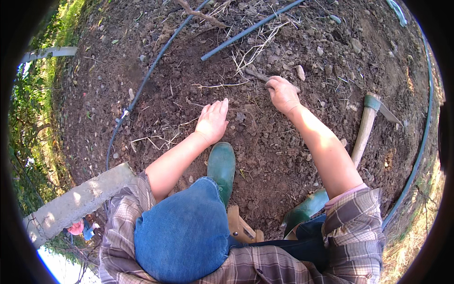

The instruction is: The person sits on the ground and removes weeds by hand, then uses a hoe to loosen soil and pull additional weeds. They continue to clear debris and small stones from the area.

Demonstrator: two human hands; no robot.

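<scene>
My right hand [283, 94] is closed around a short brown stick [257, 75], whose end sticks out towards the upper left, close above the soil. My left hand [212, 120] is stretched out flat, palm down, over the dark soil beyond my green rubber boot [221, 163]. Its fingers lie close together and nothing shows in it; whether it touches the ground I cannot tell. A thin twig [196, 104] lies by its fingertips. Dry straw stalks [253, 53] are scattered above the stick.
A hoe [365, 127] with a wooden handle lies at the right. Blue-grey hoses [152, 67] cross the soil, one cut end [212, 55] near the top middle. A concrete post [81, 202] stands at lower left, a person [81, 228] beyond it. Part of a wooden stool [241, 227] shows beneath me.
</scene>
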